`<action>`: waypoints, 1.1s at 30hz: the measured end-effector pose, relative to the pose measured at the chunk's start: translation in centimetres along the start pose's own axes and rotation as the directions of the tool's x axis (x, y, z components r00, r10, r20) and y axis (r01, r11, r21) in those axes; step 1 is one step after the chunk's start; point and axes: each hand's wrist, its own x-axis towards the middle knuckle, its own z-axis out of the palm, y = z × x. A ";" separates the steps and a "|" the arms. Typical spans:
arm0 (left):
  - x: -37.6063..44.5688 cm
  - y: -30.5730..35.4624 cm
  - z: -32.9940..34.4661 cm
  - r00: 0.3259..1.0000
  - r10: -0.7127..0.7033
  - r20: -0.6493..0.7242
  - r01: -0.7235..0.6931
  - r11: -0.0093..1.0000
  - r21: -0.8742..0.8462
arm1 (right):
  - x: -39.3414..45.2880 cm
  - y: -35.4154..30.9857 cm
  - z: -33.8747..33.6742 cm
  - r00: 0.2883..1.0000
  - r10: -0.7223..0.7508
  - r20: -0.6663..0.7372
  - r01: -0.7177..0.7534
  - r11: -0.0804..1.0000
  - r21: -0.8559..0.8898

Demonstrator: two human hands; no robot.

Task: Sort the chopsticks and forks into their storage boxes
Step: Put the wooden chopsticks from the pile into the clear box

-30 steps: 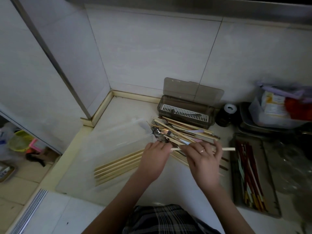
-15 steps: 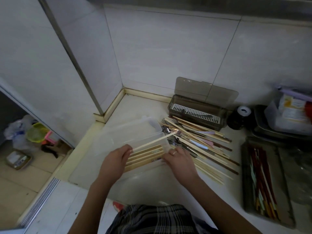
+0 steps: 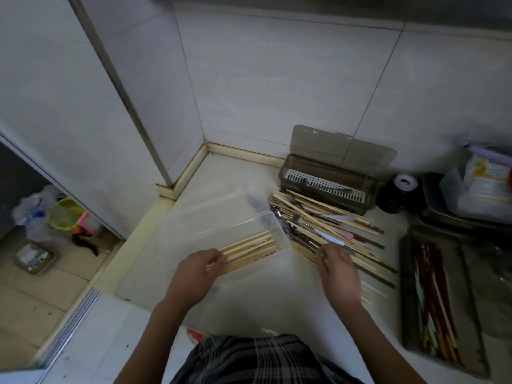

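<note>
- Your left hand (image 3: 198, 268) rests on the near ends of the pale chopsticks (image 3: 249, 249) already laid in the clear box (image 3: 221, 220). Its fingers are curled over them; whether they grip or only press, you cannot tell.
- Your right hand (image 3: 336, 268) is at the near left edge of the mixed pile (image 3: 327, 231). Its fingertips seem to pinch one thin metal piece, but blur hides which.
- The pile lies just beside the clear box, on its right, in the middle of the worktop (image 3: 291, 306). Its sticks run from far left to near right, fanned and crossing, with the forks buried under them at the far left end.
- The sorted chopsticks run from near left to far right, so a stick from the pile probably needs turning before it drops in.
- Your right hand is nearer the pile; the left is nearer the box.
- The brown box (image 3: 327, 185) with the white grid stands at the back wall, lid up, one metal piece lying in it, just beyond the pile.
- The dark tray (image 3: 410, 295) at the right edge holds red and coloured chopsticks.
</note>
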 end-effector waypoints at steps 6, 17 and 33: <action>0.3 2.2 1.8 0.977 0.128 0.172 -0.160 0.970 0.186 | -0.5 2.1 0.9 0.943 0.203 0.264 -0.133 0.957 -0.258; 0.5 1.8 2.3 0.983 0.061 0.172 -0.099 0.970 0.221 | 0.8 2.6 -0.7 0.975 0.196 0.107 -0.174 0.968 -0.182; 5.0 8.8 -0.5 0.852 0.509 -0.126 -0.385 0.770 0.509 | 1.9 -3.5 -2.4 0.947 -0.322 0.004 0.318 0.938 0.141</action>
